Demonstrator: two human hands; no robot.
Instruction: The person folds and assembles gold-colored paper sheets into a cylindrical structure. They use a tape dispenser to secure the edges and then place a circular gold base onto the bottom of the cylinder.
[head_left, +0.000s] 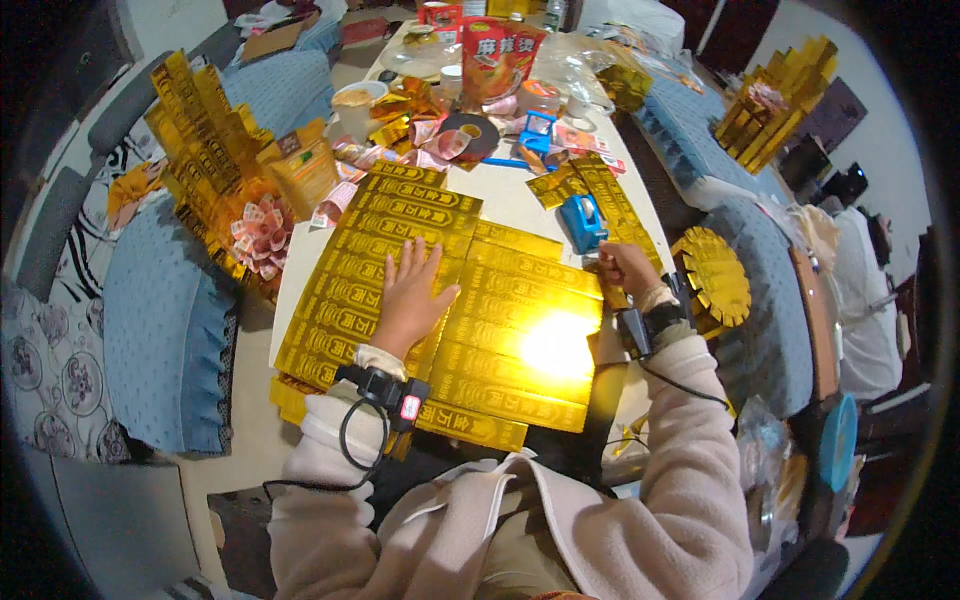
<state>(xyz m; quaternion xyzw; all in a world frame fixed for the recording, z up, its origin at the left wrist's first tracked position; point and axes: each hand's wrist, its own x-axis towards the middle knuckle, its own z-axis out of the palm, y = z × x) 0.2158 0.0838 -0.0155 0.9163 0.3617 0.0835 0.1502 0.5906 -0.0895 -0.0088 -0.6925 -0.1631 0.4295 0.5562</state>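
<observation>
We are resting the left hand (408, 305) palm down on the gold strip panel (510, 275), which is lying on the white table (505, 195) directly before the body; its fingers are extending straight and spreading apart. We are holding the right hand (625, 268) near the panel's upper right corner, just beside the blue tape dispenser (582, 225). Its fingers are curling inward but showing too small, so we are failing to tell whether they are gripping anything or touching the dispenser. Glare is washing out the panel's right portion, obscuring print and strip joints. The left wrist device (382, 388) is covering part of the panel's lower area; the right wrist device (662, 318) is partly blocking the round gold piece (718, 275). A pink flower (262, 237) is hiding part of the stepped gold tower (205, 130).
</observation>
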